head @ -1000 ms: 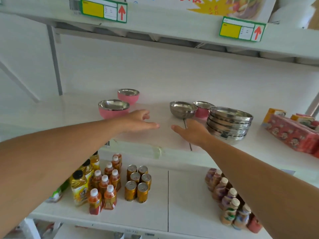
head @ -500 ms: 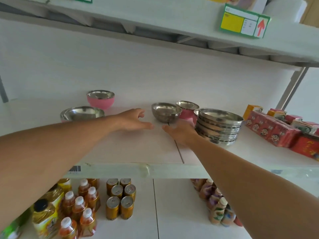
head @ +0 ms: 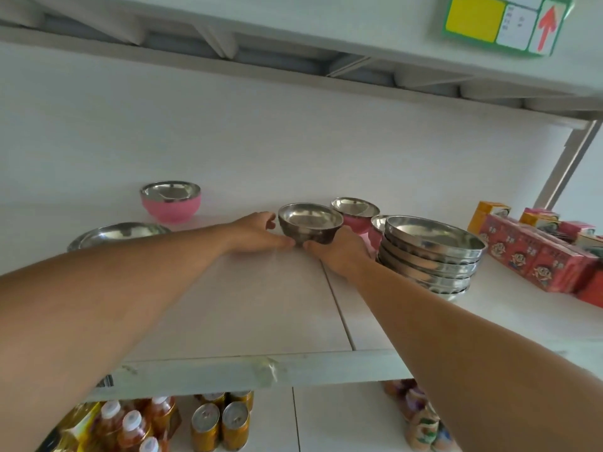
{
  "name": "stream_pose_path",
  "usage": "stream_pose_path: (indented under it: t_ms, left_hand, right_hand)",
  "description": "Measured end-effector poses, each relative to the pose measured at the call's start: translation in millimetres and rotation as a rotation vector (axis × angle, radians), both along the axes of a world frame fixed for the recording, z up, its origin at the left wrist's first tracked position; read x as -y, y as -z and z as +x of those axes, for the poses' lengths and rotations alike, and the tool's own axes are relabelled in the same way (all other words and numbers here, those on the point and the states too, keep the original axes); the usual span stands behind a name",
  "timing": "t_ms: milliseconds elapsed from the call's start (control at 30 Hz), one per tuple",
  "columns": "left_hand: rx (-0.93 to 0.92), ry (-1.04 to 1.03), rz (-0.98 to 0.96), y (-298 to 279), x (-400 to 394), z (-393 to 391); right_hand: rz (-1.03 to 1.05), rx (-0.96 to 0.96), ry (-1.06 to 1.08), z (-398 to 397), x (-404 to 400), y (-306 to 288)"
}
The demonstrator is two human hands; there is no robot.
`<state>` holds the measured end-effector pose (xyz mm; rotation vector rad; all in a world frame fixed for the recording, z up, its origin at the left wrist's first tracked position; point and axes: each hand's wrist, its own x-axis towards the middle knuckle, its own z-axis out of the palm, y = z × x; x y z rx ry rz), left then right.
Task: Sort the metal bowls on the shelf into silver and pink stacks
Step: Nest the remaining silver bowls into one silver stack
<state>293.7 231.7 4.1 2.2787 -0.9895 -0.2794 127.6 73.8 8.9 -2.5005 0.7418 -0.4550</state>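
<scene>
Cans (head: 219, 425) and bottles (head: 130, 425) nearest, on the lower shelf, under the front lip of the bowl shelf (head: 248, 321). Two bare forearms reaching across that shelf from either side. Left hand (head: 257, 234) cupped on the left flank of a silver bowl (head: 310, 227), fingers (head: 287, 243) curled in at its base. Right hand (head: 339, 252) cupped on the right flank, thumb meeting the left fingertips under the bowl; bowl gripped between both, upright, mid-shelf, base at or just off the surface, cannot tell which. Just right of the right hand, a silver stack (head: 430, 256). Left, half hidden by the left forearm, a wide bowl (head: 120, 231). Behind the gripped bowl, touching or nearly so, a pink bowl (head: 355, 213); another rim (head: 378, 223) between it and the stack. Farther back on the left, alone, a second pink bowl (head: 170, 202). Red cartons (head: 535, 259) far right. Price tag (head: 502, 24) on the shelf above.
</scene>
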Motion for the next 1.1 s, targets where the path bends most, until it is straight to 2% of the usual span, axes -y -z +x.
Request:
stream_pose_path:
  t_ms: [133, 233, 367, 567, 767, 933, 1100]
  left_hand:
    - [-0.03, 0.096, -0.096, 1.1, 7.5, 0.2]
    - [-0.051, 0.08, -0.131, 3.2, 3.9, 0.2]
    - [-0.054, 0.066, -0.153, -1.9, -8.7, -6.2]
    - [-0.008, 0.01, -0.14, -12.2, -37.5, -36.1]
    - [0.1, -0.128, -0.094, -25.3, -61.7, -100.3]
    - [0.063, -0.249, -0.105, -32.2, -81.8, -177.3]
    - [0.047, -0.343, -0.134, -40.6, -91.9, -231.3]
  right_hand:
    - [0.021, 0.018, -0.036, 4.3, -1.7, 2.2]
    - [-0.035, 0.021, -0.002, 3.2, -2.3, 4.3]
    - [0.075, 0.109, -0.065, 4.5, -10.9, 5.3]
    - [0.123, 0.201, -0.155, -9.4, -23.7, 4.6]
    - [0.168, 0.185, -0.289, -38.6, -26.2, -4.1]
    - [0.171, 0.174, -0.441, -75.7, -27.1, -9.5]
    - [0.167, 0.146, -0.504, -110.2, -35.2, -18.8]
